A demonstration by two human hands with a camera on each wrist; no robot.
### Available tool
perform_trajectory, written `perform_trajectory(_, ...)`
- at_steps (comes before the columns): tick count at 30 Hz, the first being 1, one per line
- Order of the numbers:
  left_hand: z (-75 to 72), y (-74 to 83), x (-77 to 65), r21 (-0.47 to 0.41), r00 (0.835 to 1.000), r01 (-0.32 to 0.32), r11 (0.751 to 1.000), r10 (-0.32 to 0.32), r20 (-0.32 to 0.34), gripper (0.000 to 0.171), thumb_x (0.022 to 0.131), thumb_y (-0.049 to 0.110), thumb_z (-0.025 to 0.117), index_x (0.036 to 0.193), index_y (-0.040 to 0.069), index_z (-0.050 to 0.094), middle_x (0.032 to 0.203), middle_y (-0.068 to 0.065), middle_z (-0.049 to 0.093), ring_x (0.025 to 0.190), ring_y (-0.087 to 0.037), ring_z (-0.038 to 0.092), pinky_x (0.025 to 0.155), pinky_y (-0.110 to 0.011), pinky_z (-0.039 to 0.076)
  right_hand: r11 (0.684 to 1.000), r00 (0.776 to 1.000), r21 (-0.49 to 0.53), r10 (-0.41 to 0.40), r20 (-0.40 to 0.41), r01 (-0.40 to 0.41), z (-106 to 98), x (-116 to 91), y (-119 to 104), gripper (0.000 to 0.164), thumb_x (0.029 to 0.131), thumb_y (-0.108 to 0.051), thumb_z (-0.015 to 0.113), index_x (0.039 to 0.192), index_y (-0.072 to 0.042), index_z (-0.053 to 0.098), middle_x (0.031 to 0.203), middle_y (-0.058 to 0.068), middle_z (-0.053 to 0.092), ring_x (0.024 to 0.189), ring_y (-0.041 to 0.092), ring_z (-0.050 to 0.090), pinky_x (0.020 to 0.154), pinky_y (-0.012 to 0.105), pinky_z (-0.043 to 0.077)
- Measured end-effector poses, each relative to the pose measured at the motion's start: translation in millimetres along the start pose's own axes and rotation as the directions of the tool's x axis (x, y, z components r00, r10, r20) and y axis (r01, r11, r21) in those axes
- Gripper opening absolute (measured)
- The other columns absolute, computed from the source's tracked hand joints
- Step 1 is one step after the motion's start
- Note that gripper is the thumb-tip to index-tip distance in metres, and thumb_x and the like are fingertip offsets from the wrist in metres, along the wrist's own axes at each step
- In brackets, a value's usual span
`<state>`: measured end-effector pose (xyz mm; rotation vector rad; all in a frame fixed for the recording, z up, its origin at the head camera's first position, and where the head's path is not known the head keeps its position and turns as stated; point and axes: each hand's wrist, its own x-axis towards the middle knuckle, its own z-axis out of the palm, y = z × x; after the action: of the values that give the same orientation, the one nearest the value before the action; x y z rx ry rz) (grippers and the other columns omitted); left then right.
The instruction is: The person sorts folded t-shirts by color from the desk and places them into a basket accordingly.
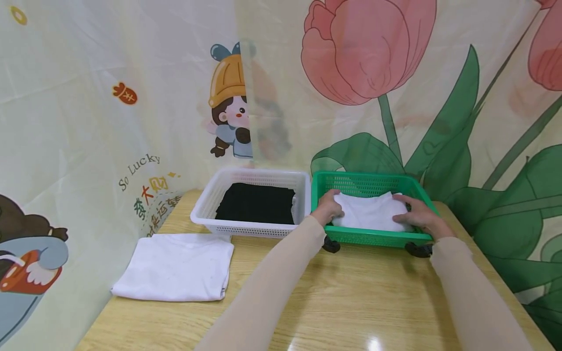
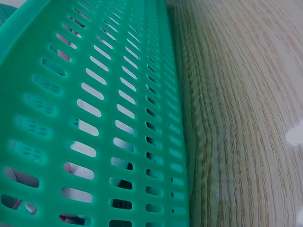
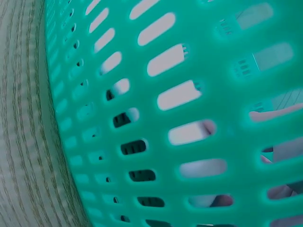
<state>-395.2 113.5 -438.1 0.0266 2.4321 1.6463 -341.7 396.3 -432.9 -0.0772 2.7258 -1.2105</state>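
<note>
At the right, my left hand (image 1: 328, 207) and right hand (image 1: 421, 214) reach into a green plastic basket (image 1: 373, 236). Between them lies a folded white cloth (image 1: 369, 211), low inside the basket. My left hand grips its left edge with the thumb on top, and my right hand holds the opposite side. Some fingertips are hidden by the cloth. Both wrist views are mostly filled by the slotted basket wall (image 2: 66, 118), with white cloth (image 3: 182, 97) showing through the slots.
Left of the green basket stands a white basket (image 1: 250, 228) holding folded black cloth (image 1: 254, 202). Another folded white cloth (image 1: 180, 268) lies at the left of the wooden table (image 1: 351, 297). A printed curtain (image 1: 281, 63) hangs close behind the baskets.
</note>
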Motion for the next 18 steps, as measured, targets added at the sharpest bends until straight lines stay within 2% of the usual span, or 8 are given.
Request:
perform_trajectory(4, 0.8, 0.7, -1.0, 0.026, 1.0, 0.01, 1.0, -0.009, -0.007, 0.086, 0.082, -0.022, 0.074, 0.154, 0.02, 0.055, 0.155, -0.01, 0.053, 0.124, -0.02, 0.054, 0.078, -0.032, 0.049, 1.0, 1.0, -0.011, -0.008, -0.008, 0.008, 1.0, -0.4, 0.2, 0.085, 0.099, -0.008, 0.072, 0.166, 0.002, 0.022, 0.165, 0.043, 0.014, 0.151, 0.061, 0.016, 0.118, 0.075, 0.023)
perform_trajectory(8, 1.8, 2.3, -0.8, 0.032, 0.999, 0.035, 0.999, -0.035, -0.007, 0.085, 0.084, -0.021, 0.074, 0.155, 0.022, 0.055, 0.158, -0.008, 0.051, 0.132, -0.021, 0.052, 0.085, -0.033, 0.05, 1.0, 1.0, 0.004, 0.003, -0.009, -0.003, 2.3, -0.8, -2.5, 0.084, 0.1, -0.009, 0.072, 0.166, 0.003, 0.023, 0.165, 0.043, 0.014, 0.151, 0.061, 0.016, 0.118, 0.077, 0.021)
perform_trajectory(13, 3.3, 1.8, 5.2, 0.046, 0.998, 0.067, 0.997, -0.067, 0.004, 0.087, 0.086, -0.018, 0.076, 0.156, 0.027, 0.053, 0.162, -0.005, 0.048, 0.129, -0.018, 0.051, 0.08, -0.034, 0.048, 1.0, 1.0, 0.014, 0.018, -0.016, -0.017, 3.6, 0.7, -3.9, 0.083, 0.102, -0.009, 0.07, 0.167, 0.001, 0.021, 0.168, 0.041, 0.011, 0.153, 0.062, 0.011, 0.119, 0.077, 0.017)
perform_trajectory(18, 3.3, 2.7, 4.0, 0.074, 0.998, 0.059, 0.996, -0.059, -0.005, 0.086, 0.087, -0.013, 0.079, 0.156, 0.03, 0.052, 0.161, -0.004, 0.049, 0.123, -0.021, 0.055, 0.081, -0.034, 0.051, 1.0, 1.0, 0.017, 0.012, -0.029, -0.012, 3.2, 1.0, -3.7, 0.081, 0.104, -0.012, 0.069, 0.168, 0.0, 0.02, 0.17, 0.038, 0.009, 0.154, 0.062, 0.01, 0.119, 0.076, 0.018)
